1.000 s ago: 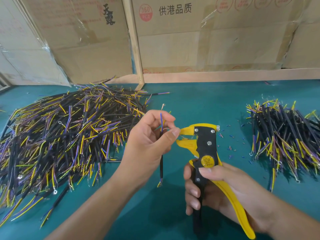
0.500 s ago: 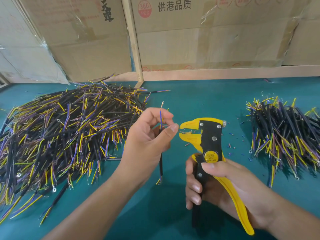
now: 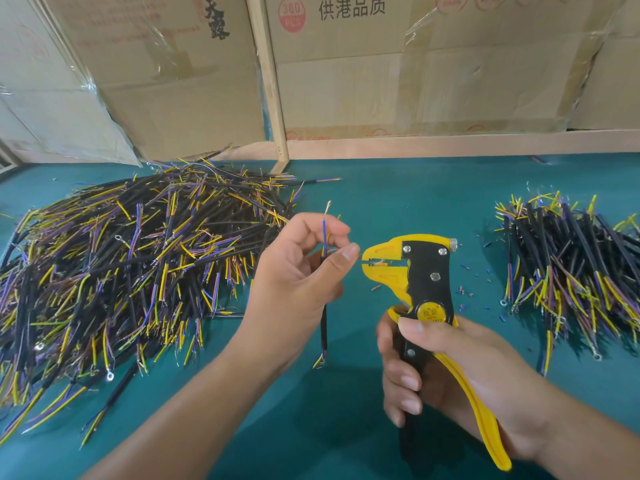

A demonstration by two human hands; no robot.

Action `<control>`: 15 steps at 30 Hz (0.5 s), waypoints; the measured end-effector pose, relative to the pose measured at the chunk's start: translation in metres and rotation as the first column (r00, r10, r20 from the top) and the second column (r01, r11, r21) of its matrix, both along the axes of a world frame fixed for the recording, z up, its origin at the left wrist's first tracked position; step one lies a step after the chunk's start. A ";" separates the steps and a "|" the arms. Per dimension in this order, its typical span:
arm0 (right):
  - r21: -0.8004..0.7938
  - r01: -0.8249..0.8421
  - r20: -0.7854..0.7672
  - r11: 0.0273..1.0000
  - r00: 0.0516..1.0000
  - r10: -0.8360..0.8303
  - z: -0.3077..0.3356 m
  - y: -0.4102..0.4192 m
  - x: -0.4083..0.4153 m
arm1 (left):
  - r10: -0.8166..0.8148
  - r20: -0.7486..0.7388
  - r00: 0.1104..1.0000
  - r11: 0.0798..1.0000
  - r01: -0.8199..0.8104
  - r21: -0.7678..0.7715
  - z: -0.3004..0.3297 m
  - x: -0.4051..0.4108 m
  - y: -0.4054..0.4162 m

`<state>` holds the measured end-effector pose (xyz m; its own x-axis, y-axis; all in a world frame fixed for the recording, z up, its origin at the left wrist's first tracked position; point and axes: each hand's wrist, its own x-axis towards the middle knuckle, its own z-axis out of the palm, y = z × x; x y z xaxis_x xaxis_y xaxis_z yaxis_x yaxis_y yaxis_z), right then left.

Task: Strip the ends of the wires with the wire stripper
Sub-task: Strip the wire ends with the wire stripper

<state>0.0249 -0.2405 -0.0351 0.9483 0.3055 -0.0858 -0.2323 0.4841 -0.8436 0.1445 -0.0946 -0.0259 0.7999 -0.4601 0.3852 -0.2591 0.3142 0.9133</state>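
Left hand [image 3: 294,271] pinched the cable [image 3: 323,327] at 9 o'clock of the stripper [image 3: 426,289], one core entering its parted jaws; right hand [image 3: 446,368] gripped the handles; core should seat fully and square before squeezing, in my judgement.

The left cardboard box [image 3: 166,74] behind the table carries two large black brush-style characters, 天露, printed one above the other. The cardboard box to its right [image 3: 398,64] shows a red circle stamp [image 3: 292,16] reading "360" over "PCS", and beside it the black characters 供港品质. Fragments of red print along that box's lower edge are too cut off to read. The wire stripper [image 3: 427,292] has a round yellow pivot badge [image 3: 430,312] with a small number that looks like "1712"; the rest is illegible.
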 end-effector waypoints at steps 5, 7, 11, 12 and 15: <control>-0.050 0.071 -0.090 0.996 0.993 -0.075 -0.001 -0.005 -0.001 | -0.008 0.006 1.000 1.000 0.008 -0.002 0.000 -0.001 0.000; -0.056 0.095 -0.106 0.994 0.989 -0.100 0.005 -0.009 0.000 | -0.004 0.016 1.000 1.000 0.004 0.003 0.000 -0.001 0.000; -0.103 0.124 -0.121 0.987 0.983 -0.136 0.007 -0.012 0.000 | 0.017 0.040 0.999 1.000 -0.018 0.013 0.000 0.000 0.000; -0.103 0.126 -0.125 0.987 0.982 -0.138 0.008 -0.012 0.000 | 0.022 0.047 0.999 1.000 -0.022 0.014 0.001 0.001 0.000; -0.118 0.147 -0.129 0.982 0.978 -0.162 0.010 -0.014 0.000 | 0.040 0.059 0.997 0.999 -0.041 0.014 0.002 0.001 0.001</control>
